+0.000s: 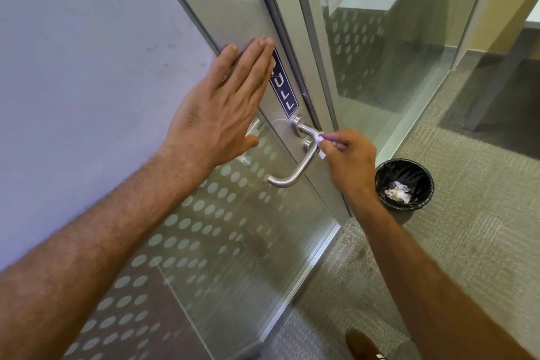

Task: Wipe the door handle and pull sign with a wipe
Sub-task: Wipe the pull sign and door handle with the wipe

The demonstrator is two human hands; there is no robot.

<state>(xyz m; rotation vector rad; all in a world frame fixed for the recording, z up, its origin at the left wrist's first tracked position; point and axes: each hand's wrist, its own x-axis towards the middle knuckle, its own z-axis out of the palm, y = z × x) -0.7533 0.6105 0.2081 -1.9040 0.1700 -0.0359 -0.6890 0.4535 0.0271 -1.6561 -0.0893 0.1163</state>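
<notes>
A brushed steel lever door handle [295, 168] sticks out of a metal-framed glass door. Above it is a blue pull sign [285, 90] with white letters; its top letter is hidden behind my fingers. My left hand [222, 105] lies flat on the door frame, fingers together, fingertips overlapping the sign's upper end. My right hand [349, 155] pinches a small white wipe [319, 142] and presses it against the upper bend of the handle, near its round base.
A black waste bin [404, 183] with crumpled paper in it stands on the carpet right of the door. Glass partitions [394, 38] with dotted film run to the right. A pale wall [87, 67] is on the left. A brown shoe [362, 345] shows at the bottom.
</notes>
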